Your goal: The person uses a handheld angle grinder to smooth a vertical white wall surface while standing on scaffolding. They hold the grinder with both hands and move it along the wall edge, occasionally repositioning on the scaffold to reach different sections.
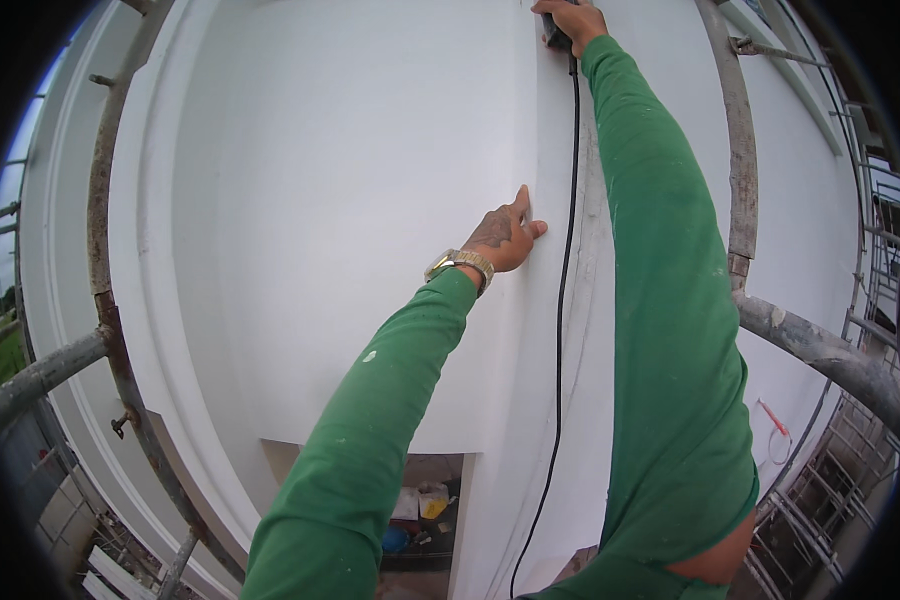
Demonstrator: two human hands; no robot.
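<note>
My right hand [578, 22] reaches to the top of the view, wrapped round a black corded power tool [557, 34] held against the white wall. The upper part of the tool is cut off by the frame edge, so its exact kind does not show. From it a black cord [561, 300] hangs down past both arms to the lower edge. Lower and to the left, my left hand [507, 236] rests against the wall's vertical corner [526, 330], index finger pointing up and thumb out to the right. Nothing is in that hand.
Scaffold tubes stand at the left [100, 190] and right [740, 150]; a thick pipe [830, 350] crosses near my right arm. Below, an opening [465, 500] in the wall shows bags [432, 498] and a blue item [395, 540]. A red-handled object [773, 418] lies at lower right.
</note>
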